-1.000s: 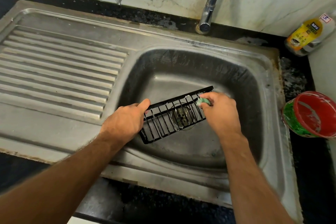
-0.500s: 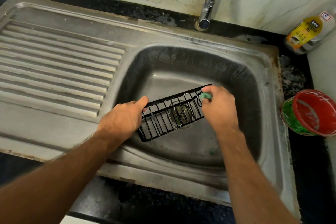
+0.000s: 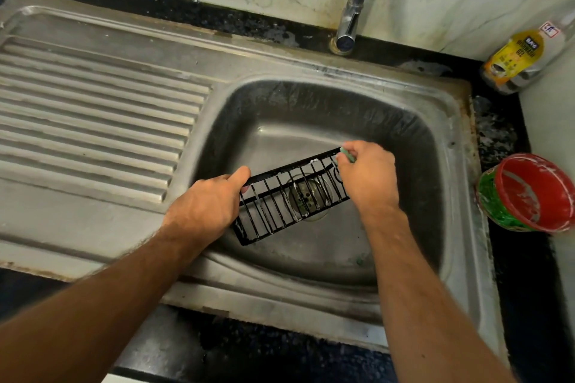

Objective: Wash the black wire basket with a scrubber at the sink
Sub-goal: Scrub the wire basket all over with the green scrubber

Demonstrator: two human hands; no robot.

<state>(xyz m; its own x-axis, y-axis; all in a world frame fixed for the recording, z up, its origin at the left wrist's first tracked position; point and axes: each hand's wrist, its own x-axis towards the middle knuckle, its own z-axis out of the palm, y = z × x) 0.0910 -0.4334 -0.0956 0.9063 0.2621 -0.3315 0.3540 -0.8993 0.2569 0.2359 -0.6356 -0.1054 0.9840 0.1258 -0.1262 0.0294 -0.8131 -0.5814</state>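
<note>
Two hands working a black wire basket (image 3: 287, 197) over a steel sink (image 3: 460, 146).

The left hand (image 3: 203, 207) grips the basket's left end; the right hand (image 3: 368, 176) pinches a green scrubber (image 3: 347, 154) against its far right corner. The basket hangs tilted above the drain (image 3: 308, 196). A tap (image 3: 357, 0) stands far behind; a red-lidded tub (image 3: 529, 193) sits right.

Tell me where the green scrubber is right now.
In the head view, the green scrubber is pinched in the right hand, pressed against the far right corner of the black wire basket, over the sink basin above the drain.
</note>
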